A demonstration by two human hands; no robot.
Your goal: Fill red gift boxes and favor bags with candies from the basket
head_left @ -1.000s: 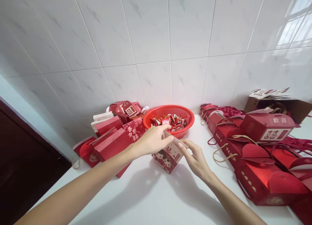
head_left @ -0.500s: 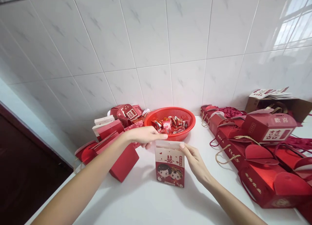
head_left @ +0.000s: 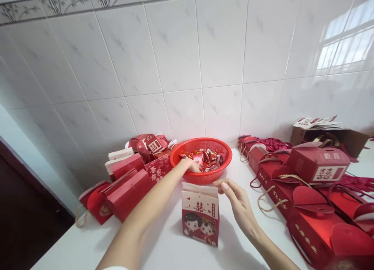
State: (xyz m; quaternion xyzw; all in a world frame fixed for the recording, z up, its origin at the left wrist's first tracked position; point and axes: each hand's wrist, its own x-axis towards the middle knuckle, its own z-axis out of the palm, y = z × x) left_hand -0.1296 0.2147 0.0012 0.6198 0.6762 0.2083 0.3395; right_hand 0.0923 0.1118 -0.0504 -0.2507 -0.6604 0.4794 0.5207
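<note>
A small red and white gift box with two cartoon faces stands upright on the white table, its top open. My right hand is at the box's upper right edge, fingers curled close together; what they pinch, if anything, is too small to tell. Behind the box sits a red plastic basket holding wrapped candies. My left hand reaches down into the basket's left part, among the candies, and its fingertips are hidden there.
Red boxes and paper bags stand at the left. Many red gift boxes with rope handles fill the right side. A cardboard box with printed cards on top is at the back right, against the tiled wall.
My left hand has moved from beside the gift box's top into the basket. My right hand stays near the box's right edge. The view has tilted up slightly.
</note>
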